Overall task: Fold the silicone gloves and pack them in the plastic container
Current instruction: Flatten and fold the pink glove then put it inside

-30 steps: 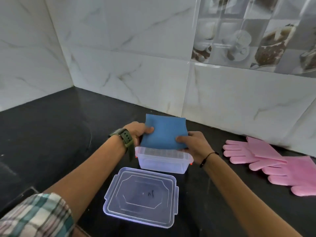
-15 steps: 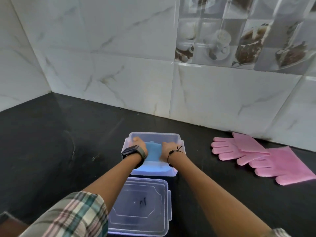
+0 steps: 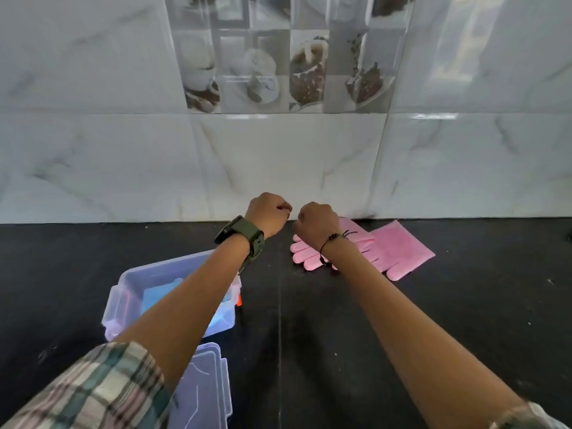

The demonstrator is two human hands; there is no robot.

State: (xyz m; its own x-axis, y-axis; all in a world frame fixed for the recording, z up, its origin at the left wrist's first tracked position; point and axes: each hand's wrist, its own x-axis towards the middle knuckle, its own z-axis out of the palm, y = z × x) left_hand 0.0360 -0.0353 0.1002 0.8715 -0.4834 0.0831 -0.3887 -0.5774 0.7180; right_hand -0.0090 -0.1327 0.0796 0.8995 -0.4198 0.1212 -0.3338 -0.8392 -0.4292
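A clear plastic container point(image 3: 123, 297) stands on the black counter at the lower left, with the folded blue gloves point(image 3: 156, 294) lying inside it, partly hidden by my left forearm. Two pink silicone gloves point(image 3: 393, 252) lie flat near the wall, overlapping, fingers pointing left. My left hand point(image 3: 268, 215) hovers in the air to the left of them, fingers curled shut with nothing in them. My right hand point(image 3: 317, 222) is just over the pink gloves' finger end, also curled shut and holding nothing that I can see.
The container's clear lid point(image 3: 205, 388) lies on the counter in front of the container, near the bottom edge. A white tiled wall point(image 3: 278, 168) rises right behind the gloves. A small orange clip point(image 3: 238, 300) shows at the container's right side.
Both hands have left the container, where they pressed the blue gloves down, and moved right and away toward the pink gloves. The view has swung right.
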